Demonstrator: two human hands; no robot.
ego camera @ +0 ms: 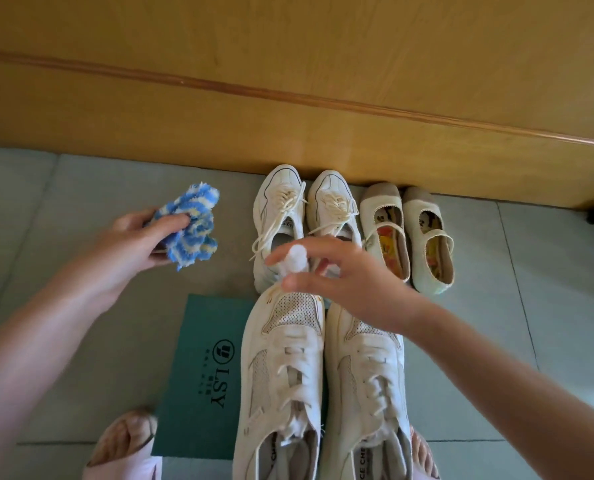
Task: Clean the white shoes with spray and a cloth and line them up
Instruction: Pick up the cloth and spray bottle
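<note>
Two large white lace-up sneakers, one (281,368) on the left and one (364,375) on the right, lie side by side in front of me, toes pointing away. Over their toes my right hand (351,282) grips a small spray bottle (294,259) with a white top, thumb and fingers curled round it. Out to the left, above the floor, my left hand (139,244) holds a crumpled blue-and-white cloth (193,230). A smaller pair of white sneakers (280,209) stands further off against the wooden base, partly hidden by my right hand.
A green shoebox lid (202,368) lies under the large sneakers. Cream strap flats (430,244) stand right of the small sneakers. A wooden cabinet (288,81) closes off the far side. My slippered feet (122,445) are at the bottom edge on the grey tiled floor (46,209).
</note>
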